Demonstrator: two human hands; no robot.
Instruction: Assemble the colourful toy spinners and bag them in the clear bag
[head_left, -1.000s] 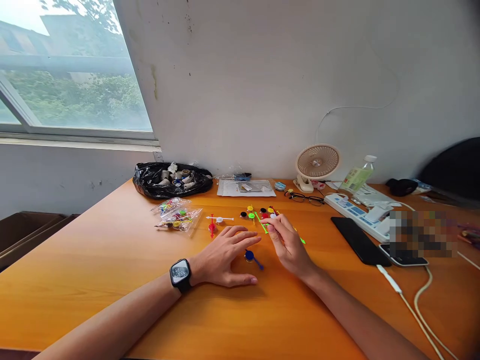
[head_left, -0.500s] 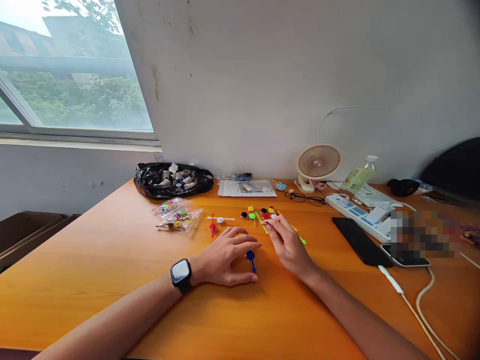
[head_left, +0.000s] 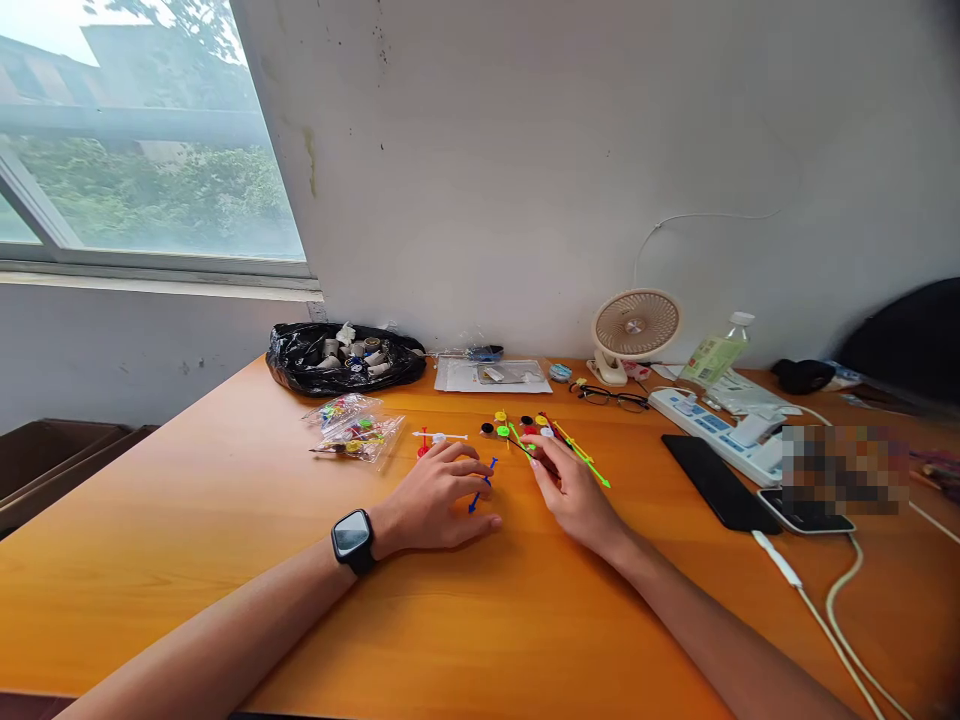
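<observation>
Head cam: left hand (head_left: 435, 495) pinches thin blue plastic pointer stick (head_left: 481, 486) just above orange wooden bench (head_left: 225, 520). Right hand (head_left: 574, 490) curled, fingertips on small dark stick; grip unclear. Judged v. light, springy, snappable: hold near hub end, not tip.

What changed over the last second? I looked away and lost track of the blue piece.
The left hand slid forward and took up the blue pointer, which lay flat on the table by its fingertips before; it now stands tilted in the fingers. The right hand edged slightly forward, still among the green sticks. Bags, fan and phones stayed put.
</observation>
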